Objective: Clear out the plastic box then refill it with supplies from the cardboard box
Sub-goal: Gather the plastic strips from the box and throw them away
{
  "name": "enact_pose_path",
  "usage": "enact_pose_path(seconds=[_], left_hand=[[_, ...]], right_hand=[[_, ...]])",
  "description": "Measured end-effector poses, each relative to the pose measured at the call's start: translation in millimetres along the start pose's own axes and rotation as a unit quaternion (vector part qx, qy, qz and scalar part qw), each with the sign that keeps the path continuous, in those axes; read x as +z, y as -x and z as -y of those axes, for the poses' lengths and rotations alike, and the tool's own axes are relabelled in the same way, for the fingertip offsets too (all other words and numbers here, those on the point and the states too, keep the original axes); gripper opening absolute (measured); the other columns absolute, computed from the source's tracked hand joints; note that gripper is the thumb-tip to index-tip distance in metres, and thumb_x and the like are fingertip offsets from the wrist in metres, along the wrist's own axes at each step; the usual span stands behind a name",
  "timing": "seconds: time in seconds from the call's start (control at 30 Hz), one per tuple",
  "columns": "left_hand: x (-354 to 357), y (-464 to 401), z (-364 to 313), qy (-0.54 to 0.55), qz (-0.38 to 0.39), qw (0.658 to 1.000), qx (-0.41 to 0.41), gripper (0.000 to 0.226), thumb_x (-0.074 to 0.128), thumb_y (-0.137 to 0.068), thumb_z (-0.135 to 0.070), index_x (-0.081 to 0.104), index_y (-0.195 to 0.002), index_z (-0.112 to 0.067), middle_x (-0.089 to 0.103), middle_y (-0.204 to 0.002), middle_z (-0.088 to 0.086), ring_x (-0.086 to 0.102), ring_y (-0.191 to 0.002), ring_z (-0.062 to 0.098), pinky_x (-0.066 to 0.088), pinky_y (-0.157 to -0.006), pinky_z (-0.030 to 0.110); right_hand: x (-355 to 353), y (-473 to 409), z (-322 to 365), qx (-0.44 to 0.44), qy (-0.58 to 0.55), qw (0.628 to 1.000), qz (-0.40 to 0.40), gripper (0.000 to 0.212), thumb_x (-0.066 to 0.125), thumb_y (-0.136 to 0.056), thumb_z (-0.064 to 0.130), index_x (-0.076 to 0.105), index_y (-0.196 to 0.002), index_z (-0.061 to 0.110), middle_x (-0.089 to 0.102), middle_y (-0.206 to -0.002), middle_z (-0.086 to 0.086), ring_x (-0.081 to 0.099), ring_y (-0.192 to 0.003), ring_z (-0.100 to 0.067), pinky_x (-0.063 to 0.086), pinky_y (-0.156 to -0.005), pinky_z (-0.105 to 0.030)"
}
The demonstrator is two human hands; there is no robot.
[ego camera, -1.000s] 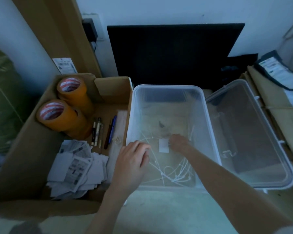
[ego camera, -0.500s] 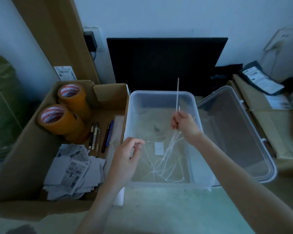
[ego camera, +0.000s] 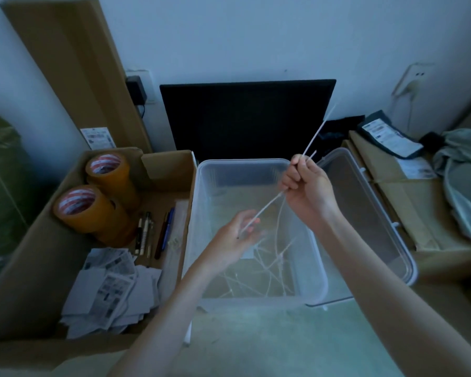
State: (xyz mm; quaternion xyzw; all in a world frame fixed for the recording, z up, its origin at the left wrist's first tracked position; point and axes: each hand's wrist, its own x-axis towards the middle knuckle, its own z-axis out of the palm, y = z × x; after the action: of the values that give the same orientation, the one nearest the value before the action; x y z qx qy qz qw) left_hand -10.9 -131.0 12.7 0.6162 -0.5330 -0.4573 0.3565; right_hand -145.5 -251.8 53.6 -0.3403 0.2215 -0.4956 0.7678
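- A pale wall (ego camera: 256, 36) fills the top of the view in dim, bluish light.
- A tall cardboard panel (ego camera: 74, 66) leans against the wall on the left.
- A flat black panel (ego camera: 245, 118) stands against the wall at centre.
- A wall socket (ego camera: 416, 77) with a plug sits at the right.
- A pale greenish floor (ego camera: 283, 344) lies at the bottom.
- Crumpled light cloth (ego camera: 462, 175) lies at the far right.

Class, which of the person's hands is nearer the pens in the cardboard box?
Left. The left hand hovers just right of the pens; the right hand is raised farther right.
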Motion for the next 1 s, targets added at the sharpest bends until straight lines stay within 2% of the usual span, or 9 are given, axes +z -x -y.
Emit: enact_pose_path(seconds=[0.1, 0.2, 0.27, 0.4, 0.47, 0.57, 0.67, 0.8, 1.0], left_hand=[[9.1, -6.1, -3.6, 0.02, -0.032, 0.999, 0.022, 0.022, 0.057, -0.095, -0.021, 0.058, -0.117, -0.019, 0.067, -0.092, -0.005, 0.064, -0.083, 0.006, 0.048, -0.084, 0.026], [9.7, -5.0, -4.8, 0.04, -0.045, 0.998, 0.025, 0.016, 0.053, -0.096, -0.018, 0.063, -0.104, -0.008, 0.06, -0.074, -0.003, 0.053, -0.063, 0.009, 0.046, -0.065, 0.024], [9.2, -3.4, -9.8, 0.051, -0.036, 0.998, 0.004, 0.02, 0.049, -0.098, -0.021, 0.063, -0.102, -0.007, 0.06, -0.081, -0.001, 0.053, -0.07, 0.01, 0.043, -0.066, 0.022], [12.4, -1.5, -16.4, 0.091, 0.014, 0.995, -0.042, 0.026, 0.04, -0.102, -0.025, 0.061, -0.116, -0.02, 0.067, -0.116, -0.002, 0.06, -0.106, 0.009, 0.042, -0.094, 0.026], [13.3, -0.9, -16.1, 0.143, 0.049, 0.987, -0.058, 0.032, 0.036, -0.103, -0.025, 0.058, -0.123, -0.012, 0.07, -0.114, 0.001, 0.062, -0.109, 0.012, 0.043, -0.097, 0.029], [13.6, -0.4, -16.0, 0.243, 0.075, 0.964, -0.078, 0.034, 0.037, -0.102, -0.023, 0.058, -0.117, -0.001, 0.073, -0.089, 0.006, 0.068, -0.089, 0.02, 0.051, -0.083, 0.027], [16.0, -0.1, -17.4, 0.338, 0.076, 0.93, -0.122, 0.025, 0.04, -0.101, -0.021, 0.059, -0.093, -0.007, 0.052, -0.058, -0.002, 0.05, -0.055, 0.013, 0.05, -0.055, 0.022], [6.8, 2.5, -12.8, 0.323, 0.058, 0.935, -0.132, 0.029, 0.043, -0.099, -0.031, 0.049, -0.078, -0.013, 0.032, -0.055, -0.005, 0.025, -0.043, 0.006, 0.02, -0.038, 0.015], [-19.6, 6.0, -5.9, 0.299, 0.059, 0.945, -0.118, 0.027, 0.049, -0.093, -0.029, 0.044, -0.073, -0.012, 0.031, -0.054, -0.005, 0.023, -0.039, 0.004, 0.018, -0.034, 0.013]], right_hand=[[-0.6, -1.6, -1.2, -0.008, 0.005, 1.0, 0.0, 0.033, 0.027, -0.105, 0.018, 0.046, -0.078, 0.014, 0.029, -0.054, 0.006, 0.027, -0.047, -0.007, 0.028, -0.049, -0.019], [-5.4, -1.6, -1.5, -0.013, 0.0, 1.0, 0.001, 0.032, 0.027, -0.105, 0.018, 0.046, -0.079, 0.014, 0.029, -0.052, 0.007, 0.025, -0.045, -0.006, 0.026, -0.046, -0.018], [-8.4, -3.1, -1.9, -0.015, -0.015, 1.0, -0.001, 0.032, 0.027, -0.105, 0.018, 0.046, -0.079, 0.014, 0.029, -0.051, 0.008, 0.025, -0.044, -0.006, 0.025, -0.045, -0.018], [-10.8, -6.8, -5.0, -0.013, -0.065, 0.998, -0.001, 0.032, 0.027, -0.104, 0.015, 0.045, -0.077, 0.014, 0.029, -0.051, 0.008, 0.026, -0.043, -0.006, 0.029, -0.044, -0.018], [-12.3, -8.0, -6.4, -0.015, -0.076, 0.997, -0.003, 0.03, 0.029, -0.102, 0.014, 0.045, -0.078, 0.014, 0.028, -0.052, 0.008, 0.026, -0.044, -0.006, 0.029, -0.045, -0.018], [-15.2, -8.4, -8.4, -0.016, -0.077, 0.997, -0.008, 0.03, 0.029, -0.102, 0.014, 0.045, -0.078, 0.015, 0.028, -0.053, 0.007, 0.026, -0.045, -0.007, 0.029, -0.047, -0.019], [-18.5, -6.9, -9.9, -0.013, -0.074, 0.997, -0.022, 0.031, 0.029, -0.102, 0.014, 0.045, -0.077, 0.016, 0.028, -0.053, 0.007, 0.026, -0.045, -0.007, 0.029, -0.048, -0.019], [-22.4, -3.7, -8.3, -0.003, -0.065, 0.996, -0.058, 0.032, 0.029, -0.104, 0.018, 0.045, -0.077, 0.015, 0.028, -0.055, 0.006, 0.027, -0.047, -0.008, 0.031, -0.051, -0.021], [-29.9, 1.6, -12.8, 0.011, -0.037, 0.993, -0.108, 0.034, 0.03, -0.105, 0.019, 0.045, -0.075, 0.012, 0.041, -0.055, 0.001, 0.043, -0.052, -0.014, 0.041, -0.063, -0.027]])
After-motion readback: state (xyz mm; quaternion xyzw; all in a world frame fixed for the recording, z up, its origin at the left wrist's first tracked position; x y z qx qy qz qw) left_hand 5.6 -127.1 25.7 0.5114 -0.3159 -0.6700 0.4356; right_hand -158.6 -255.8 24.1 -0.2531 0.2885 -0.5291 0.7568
